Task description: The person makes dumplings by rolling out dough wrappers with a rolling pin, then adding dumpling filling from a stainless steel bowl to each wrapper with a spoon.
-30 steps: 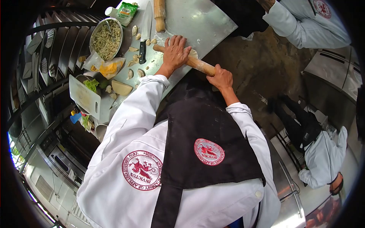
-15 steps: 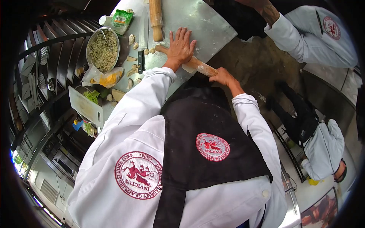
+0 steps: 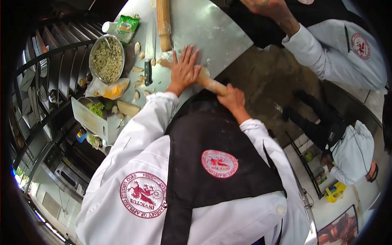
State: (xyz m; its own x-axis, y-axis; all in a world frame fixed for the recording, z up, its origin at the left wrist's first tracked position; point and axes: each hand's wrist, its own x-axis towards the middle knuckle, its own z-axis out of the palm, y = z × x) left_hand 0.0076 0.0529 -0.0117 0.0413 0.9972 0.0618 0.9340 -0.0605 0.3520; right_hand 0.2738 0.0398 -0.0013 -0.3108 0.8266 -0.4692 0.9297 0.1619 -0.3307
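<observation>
A floured wooden rolling pin (image 3: 212,85) lies slantwise across the near edge of the metal table (image 3: 212,28). My left hand (image 3: 184,71) rests flat on its far left part, palm down, fingers stretched out. My right hand (image 3: 233,99) is closed around its near right end. Pale dough shows partly beneath the pin; my left hand hides some of it. A second rolling pin (image 3: 164,24) lies beyond my left fingertips. Left of it is a knife (image 3: 148,72) with a black handle, with several small dough pieces (image 3: 138,69) around it.
At the left stand a metal bowl of chopped filling (image 3: 107,59), a green flour packet (image 3: 127,27), a yellow plastic bag (image 3: 116,90) and a white cutting board (image 3: 87,117). A co-worker's arm (image 3: 306,49) reaches in at the upper right. Another person (image 3: 351,151) stands farther right.
My right hand has moved left and slightly down in view, along with the rolling pin. My left hand sits slightly lower and farther left, its fingers still extended. The view has shifted slightly.
</observation>
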